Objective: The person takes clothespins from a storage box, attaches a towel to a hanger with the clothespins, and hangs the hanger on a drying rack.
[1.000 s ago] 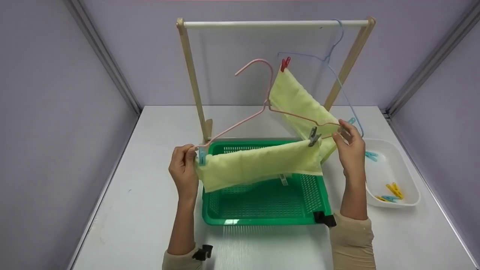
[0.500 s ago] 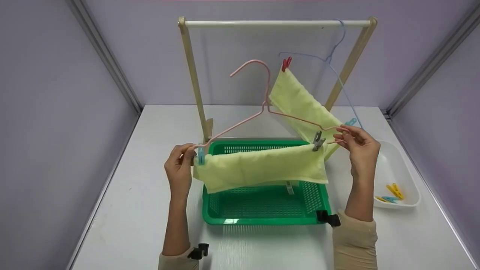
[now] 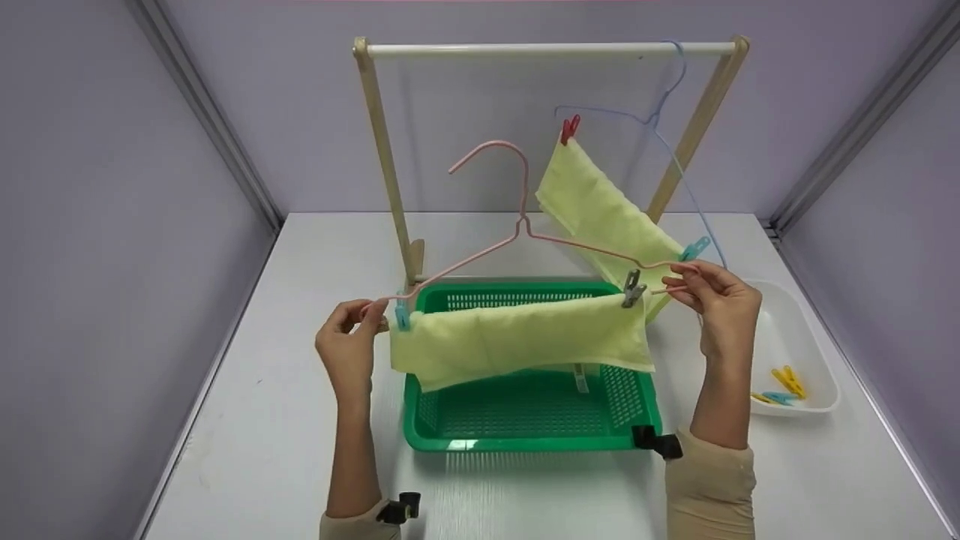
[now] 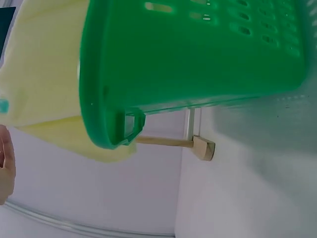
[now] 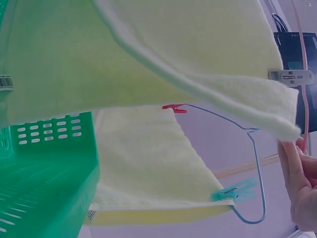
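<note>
A pink wire hanger [image 3: 465, 265] is held up level in front of me, its hook free and pointing left. My left hand [image 3: 350, 349] pinches its left end; my right hand [image 3: 724, 307] pinches the right end. A pale yellow towel [image 3: 517, 341] hangs along its lower bar. One blue clothespin [image 3: 403, 315] fastens the towel's left corner, and a grey clothespin [image 3: 633, 289] its right. In the right wrist view the towel [image 5: 148, 59] hangs folded over, with the grey clothespin [image 5: 292, 77] on the wire. Below the towel stands a green basket [image 3: 525, 444].
Behind, a rack with a white bar [image 3: 547, 50] bears a blue hanger [image 3: 679, 163]. From it a second yellow towel [image 3: 600, 199] hangs slanting, with a red clothespin [image 3: 570, 130] and a blue one [image 3: 695, 249]. A white tray [image 3: 802, 322] at right holds several clothespins.
The right hand has shifted right and slightly down along with the hanger's end. My left hand has drifted left, and the pink hook has moved lower and to the left.
</note>
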Tool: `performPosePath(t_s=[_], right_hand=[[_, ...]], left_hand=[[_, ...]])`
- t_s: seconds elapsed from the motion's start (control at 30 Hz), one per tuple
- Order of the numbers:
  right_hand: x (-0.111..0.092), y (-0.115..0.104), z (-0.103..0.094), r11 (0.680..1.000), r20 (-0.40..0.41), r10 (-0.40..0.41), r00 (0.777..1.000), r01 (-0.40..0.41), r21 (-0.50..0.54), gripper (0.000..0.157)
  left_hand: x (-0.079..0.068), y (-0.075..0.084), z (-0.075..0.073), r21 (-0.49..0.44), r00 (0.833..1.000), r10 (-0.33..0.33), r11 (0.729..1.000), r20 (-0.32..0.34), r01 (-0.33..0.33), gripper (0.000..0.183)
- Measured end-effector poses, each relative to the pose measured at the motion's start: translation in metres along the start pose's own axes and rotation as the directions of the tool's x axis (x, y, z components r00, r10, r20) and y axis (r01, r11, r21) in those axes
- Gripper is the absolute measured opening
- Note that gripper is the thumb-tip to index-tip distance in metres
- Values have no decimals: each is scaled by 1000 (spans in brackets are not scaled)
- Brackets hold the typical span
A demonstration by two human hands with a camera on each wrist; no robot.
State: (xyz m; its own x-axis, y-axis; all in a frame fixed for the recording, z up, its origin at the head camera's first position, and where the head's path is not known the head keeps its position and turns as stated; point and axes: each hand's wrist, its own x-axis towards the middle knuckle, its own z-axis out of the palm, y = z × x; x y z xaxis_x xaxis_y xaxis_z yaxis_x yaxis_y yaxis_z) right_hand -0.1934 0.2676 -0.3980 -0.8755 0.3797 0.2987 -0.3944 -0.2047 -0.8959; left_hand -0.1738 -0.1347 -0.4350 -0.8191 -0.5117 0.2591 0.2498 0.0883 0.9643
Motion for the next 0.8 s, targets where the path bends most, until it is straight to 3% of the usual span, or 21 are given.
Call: performPosePath(t_s=[0.13, 0.4, 0.6, 0.8], right_hand=[[0, -2, 1, 999, -26, 30, 999, -29, 31, 21], [0, -5, -1, 997, -64, 54, 996, -50, 61, 19], [-1, -4, -4, 992, -55, 64, 996, -58, 111, 23], [-1, -3, -4, 980, 17, 77, 997, -79, 181, 22]], left_hand=[[4, -9, 0, -104, 999, -36, 994, 20, 38, 26], [3, -17, -7, -312, 992, 48, 950, 121, -8, 28], [5, -23, -8, -301, 992, 16, 953, 124, 22, 32], [10, -26, -6, -328, 995, -74, 940, 63, 90, 27]])
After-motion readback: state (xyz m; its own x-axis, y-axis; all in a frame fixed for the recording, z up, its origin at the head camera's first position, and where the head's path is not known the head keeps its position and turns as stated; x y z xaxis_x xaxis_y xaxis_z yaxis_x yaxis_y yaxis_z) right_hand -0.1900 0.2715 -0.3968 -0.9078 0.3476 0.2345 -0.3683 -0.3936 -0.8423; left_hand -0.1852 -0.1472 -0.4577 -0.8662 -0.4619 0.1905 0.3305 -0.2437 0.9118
